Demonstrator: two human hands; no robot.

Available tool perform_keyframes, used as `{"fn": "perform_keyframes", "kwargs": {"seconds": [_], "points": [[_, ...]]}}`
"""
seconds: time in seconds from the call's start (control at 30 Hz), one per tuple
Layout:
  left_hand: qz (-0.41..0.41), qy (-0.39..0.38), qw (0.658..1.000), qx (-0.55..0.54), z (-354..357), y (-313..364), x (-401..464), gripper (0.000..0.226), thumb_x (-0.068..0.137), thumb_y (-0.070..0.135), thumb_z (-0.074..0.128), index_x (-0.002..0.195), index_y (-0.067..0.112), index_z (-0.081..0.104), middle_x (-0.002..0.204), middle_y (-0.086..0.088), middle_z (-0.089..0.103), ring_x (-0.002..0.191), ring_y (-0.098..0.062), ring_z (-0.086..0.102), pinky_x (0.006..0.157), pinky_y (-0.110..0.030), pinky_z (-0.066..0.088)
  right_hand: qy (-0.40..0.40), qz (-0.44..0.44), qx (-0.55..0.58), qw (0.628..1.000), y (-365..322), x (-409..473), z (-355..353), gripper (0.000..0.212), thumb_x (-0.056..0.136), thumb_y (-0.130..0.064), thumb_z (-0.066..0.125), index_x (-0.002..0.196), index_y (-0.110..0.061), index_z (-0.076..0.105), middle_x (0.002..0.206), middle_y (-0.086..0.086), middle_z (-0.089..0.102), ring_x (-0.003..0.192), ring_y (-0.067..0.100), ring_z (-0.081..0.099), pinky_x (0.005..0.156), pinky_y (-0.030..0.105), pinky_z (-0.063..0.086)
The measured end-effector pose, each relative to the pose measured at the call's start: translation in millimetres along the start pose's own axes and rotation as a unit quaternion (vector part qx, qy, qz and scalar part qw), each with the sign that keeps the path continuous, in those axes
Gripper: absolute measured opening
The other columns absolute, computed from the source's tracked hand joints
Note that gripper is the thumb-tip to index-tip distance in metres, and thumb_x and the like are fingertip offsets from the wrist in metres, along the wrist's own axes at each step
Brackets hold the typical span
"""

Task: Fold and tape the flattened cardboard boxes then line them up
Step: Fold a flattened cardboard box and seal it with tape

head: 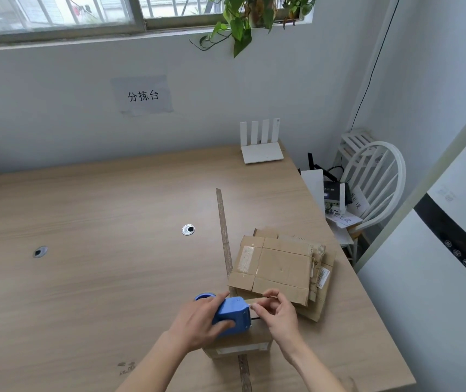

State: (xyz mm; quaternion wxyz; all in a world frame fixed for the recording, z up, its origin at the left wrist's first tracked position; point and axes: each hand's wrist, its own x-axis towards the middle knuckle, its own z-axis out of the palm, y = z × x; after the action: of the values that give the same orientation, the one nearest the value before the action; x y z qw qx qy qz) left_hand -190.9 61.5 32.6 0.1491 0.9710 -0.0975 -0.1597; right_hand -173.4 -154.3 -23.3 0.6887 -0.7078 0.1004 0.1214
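Flattened boxes (281,267) behind tape dispenser (233,316)

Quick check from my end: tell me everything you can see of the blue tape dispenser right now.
The blue tape dispenser looks like plastic: a boxy body with a round roll housing at its left end. The left hand grips it, holding it over the folded cardboard box at the table's near edge. The right hand pinches at its right-hand mouth, apparently drawing tape.

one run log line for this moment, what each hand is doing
left hand grips blue tape dispenser | right hand pinches tape end at its mouth | over folded box | flat cardboard stack waits beyond
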Motion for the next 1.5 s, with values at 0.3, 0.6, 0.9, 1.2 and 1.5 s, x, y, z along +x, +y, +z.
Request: {"fn": "perform_keyframes", "kwargs": {"seconds": [0.3,0.6,0.9,1.2,1.5], "points": [[0.007,0.002,1.000,0.005,10.9,2.4,1.6,0.071,0.092,0.062,0.047,0.153,0.034,0.027,0.138,0.008,0.057,0.121,-0.018,0.053,0.091,-0.034,0.042,0.057,-0.075,-0.113,0.989,1.3,-14.9,0.2,0.030,0.085,-0.008,0.077,0.098,-0.030,0.062,0.078,-0.005,0.071,0.081,0.012,0.068,0.074,0.025,0.055],[0.044,-0.016,0.998,-0.036,5.7,-2.5,-3.1,0.062,0.090,0.062,0.049,0.146,0.039,0.035,0.128,0.009,0.060,0.105,-0.018,0.057,0.077,-0.029,0.040,-0.007,0.043,-0.083,0.996,-14.5,-4.5,-10.5,0.003,0.084,-0.019,0.081,0.087,-0.019,0.080,0.085,-0.005,0.078,0.091,0.017,0.073,0.081,0.026,0.058],[0.018,-0.041,0.998,-0.044,-4.0,-15.6,-0.5,0.063,0.092,0.062,0.048,0.149,0.039,0.032,0.129,0.007,0.059,0.105,-0.020,0.057,0.082,-0.034,0.046,-0.028,0.032,-0.037,0.998,-9.2,-8.2,-19.5,0.017,0.094,-0.017,0.069,0.098,0.000,0.067,0.112,-0.003,0.076,0.111,0.013,0.069,0.099,0.030,0.054],[0.023,-0.058,0.998,0.004,-5.3,-6.0,15.0,0.071,0.094,0.067,0.043,0.155,0.038,0.020,0.131,0.002,0.060,0.108,-0.024,0.058,0.082,-0.035,0.042,0.075,-0.006,-0.057,0.996,-2.3,-23.1,-29.7,0.005,0.099,-0.007,0.060,0.097,-0.003,0.061,0.114,-0.004,0.070,0.103,-0.004,0.065,0.085,0.012,0.051],[0.030,-0.036,0.999,0.020,2.9,-3.6,12.8,0.074,0.095,0.064,0.044,0.157,0.039,0.013,0.135,0.004,0.059,0.112,-0.023,0.057,0.090,-0.032,0.039,0.101,0.091,-0.034,0.990,12.9,-35.5,-17.7,0.009,0.100,-0.024,0.061,0.101,-0.016,0.063,0.097,0.006,0.072,0.090,0.016,0.071,0.083,0.031,0.061]]}}
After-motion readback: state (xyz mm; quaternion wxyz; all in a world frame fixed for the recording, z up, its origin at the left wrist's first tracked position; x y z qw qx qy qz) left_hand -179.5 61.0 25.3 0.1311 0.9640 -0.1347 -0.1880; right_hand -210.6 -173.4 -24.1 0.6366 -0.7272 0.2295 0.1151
